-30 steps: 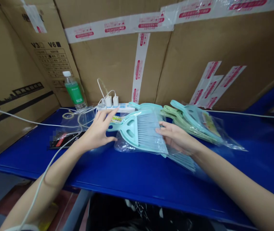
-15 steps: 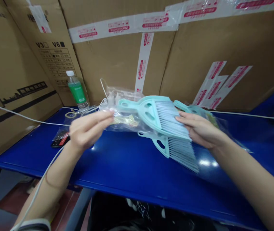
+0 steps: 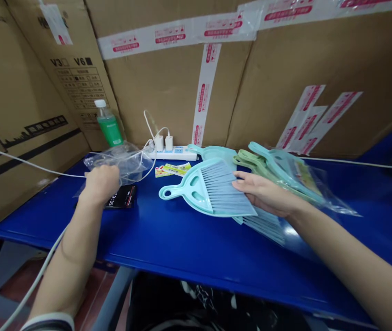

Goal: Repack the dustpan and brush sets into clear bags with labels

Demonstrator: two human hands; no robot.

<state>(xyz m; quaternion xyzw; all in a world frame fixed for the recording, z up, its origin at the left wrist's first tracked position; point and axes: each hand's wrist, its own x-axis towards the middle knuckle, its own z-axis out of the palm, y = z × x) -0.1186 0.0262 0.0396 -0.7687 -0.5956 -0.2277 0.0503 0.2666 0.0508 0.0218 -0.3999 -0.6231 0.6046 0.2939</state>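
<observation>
My left hand (image 3: 99,183) is closed on a crumpled clear plastic bag (image 3: 122,161) at the left of the blue table (image 3: 189,239), beside a black phone (image 3: 122,200). My right hand (image 3: 263,193) grips the bristle end of a light blue hand brush (image 3: 204,189), which lies on the table with its handle pointing left. A second light blue brush (image 3: 266,225) sticks out under it, partly hidden by my right hand.
Bagged green and blue brush sets (image 3: 285,177) lie at the right. A white power strip (image 3: 168,152) with chargers, a green-labelled bottle (image 3: 108,124), a yellow leaflet (image 3: 171,170) and a white cable (image 3: 26,163) are at the back left. Taped cardboard boxes (image 3: 168,82) wall the table.
The brushes came out of the clear bag. My left hand carried the empty bag left toward the phone; my right hand lowered the brushes onto the table.
</observation>
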